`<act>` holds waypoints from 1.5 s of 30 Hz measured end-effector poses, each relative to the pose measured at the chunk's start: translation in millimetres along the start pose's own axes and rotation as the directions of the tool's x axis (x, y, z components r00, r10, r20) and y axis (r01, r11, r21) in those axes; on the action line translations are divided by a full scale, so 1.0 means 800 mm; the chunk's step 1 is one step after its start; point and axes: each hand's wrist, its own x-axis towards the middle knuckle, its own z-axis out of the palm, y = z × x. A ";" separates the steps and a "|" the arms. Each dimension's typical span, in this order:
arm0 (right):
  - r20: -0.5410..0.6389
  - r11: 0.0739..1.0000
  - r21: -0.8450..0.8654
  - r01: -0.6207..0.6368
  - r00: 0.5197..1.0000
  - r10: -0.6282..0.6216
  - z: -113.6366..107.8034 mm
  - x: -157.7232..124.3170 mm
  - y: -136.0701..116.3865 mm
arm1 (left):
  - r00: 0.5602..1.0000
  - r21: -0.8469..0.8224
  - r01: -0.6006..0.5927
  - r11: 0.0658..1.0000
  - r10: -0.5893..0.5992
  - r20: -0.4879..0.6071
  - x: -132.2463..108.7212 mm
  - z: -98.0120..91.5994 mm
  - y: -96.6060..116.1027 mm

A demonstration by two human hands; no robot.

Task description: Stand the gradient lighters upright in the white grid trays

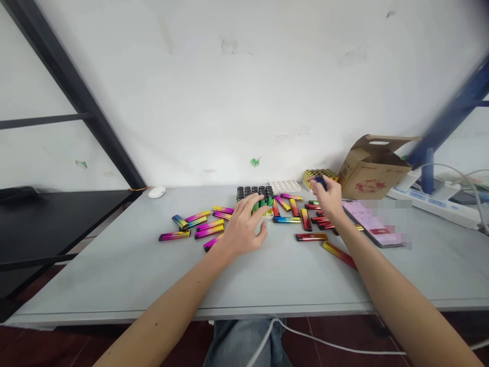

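My left hand (244, 227) hovers with spread fingers over the front of a tray of upright lighters with black tops (255, 191); green lighters (260, 206) show between and beyond its fingers. Over to the right, my right hand (327, 194) is raised with thumb and fingers pinched on a dark blue lighter (320, 181), most of it hidden. Pink and yellow lighters (209, 231) lie scattered left of my left hand. Red lighters (311, 237) and a blue and yellow one (287, 220) lie between the hands and near my right forearm.
Behind stand a white empty holder (285, 186) and a yellow tray of lighters (310, 176). An open cardboard box (367, 176), a phone (372, 221) and a power strip (439, 205) are at the right. A white round object (157, 192) lies at the back left.
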 end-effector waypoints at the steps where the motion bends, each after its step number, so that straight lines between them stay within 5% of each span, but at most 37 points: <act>1: -0.034 0.997 0.072 -0.021 0.999 0.023 -0.003 0.004 0.001 | 0.998 -0.046 -0.043 0.998 0.045 0.049 -0.001 -0.001 0.003; 5: -0.052 0.914 0.377 -0.151 0.982 0.183 -0.019 0.019 0.001 | 0.923 -0.250 -0.139 0.958 0.217 0.319 -0.006 0.000 0.013; 9: 0.073 0.865 0.439 -0.241 0.970 0.233 -0.035 0.026 -0.003 | 0.832 -0.290 -0.047 0.956 0.198 0.518 -0.011 0.005 0.017; 21: 0.110 0.878 0.415 -0.239 0.971 0.213 -0.026 0.017 -0.015 | 0.796 -0.264 0.029 0.964 0.138 0.590 -0.006 0.003 0.021; 24: 0.094 0.934 0.285 -0.218 0.975 0.199 -0.022 0.015 -0.009 | 0.803 -0.272 0.028 0.962 0.140 0.579 -0.007 0.003 0.020; 27: 0.200 0.996 -0.047 -0.072 0.977 0.080 -0.012 0.004 -0.005 | 0.804 -0.270 0.023 0.963 0.143 0.577 -0.008 0.005 0.018; 31: 0.521 0.886 -0.386 0.257 0.853 -0.021 0.014 -0.025 -0.013 | 0.811 -0.271 0.010 0.963 0.150 0.565 -0.008 0.007 0.018; 37: 0.693 0.795 -0.404 0.453 0.719 -0.057 0.031 -0.041 -0.021 | 0.796 -0.254 0.015 0.967 0.142 0.588 -0.007 0.006 0.019; 39: 0.658 0.791 -0.439 0.426 0.752 -0.040 0.020 -0.031 -0.014 | 0.789 -0.245 0.018 0.969 0.137 0.599 -0.007 0.004 0.019; 41: 0.542 0.779 -0.538 0.322 0.840 0.028 0.004 -0.017 0.000 | 0.786 -0.243 0.021 0.970 0.134 0.603 -0.006 0.003 0.019; 43: 0.422 0.694 -0.685 0.222 0.897 0.130 -0.014 -0.004 0.017 | 0.786 -0.248 0.023 0.968 0.135 0.603 -0.006 0.003 0.019; 45: 0.339 0.577 -0.806 0.136 0.904 0.260 -0.026 0.003 0.034 | 0.786 -0.255 0.025 0.967 0.138 0.603 -0.006 0.003 0.020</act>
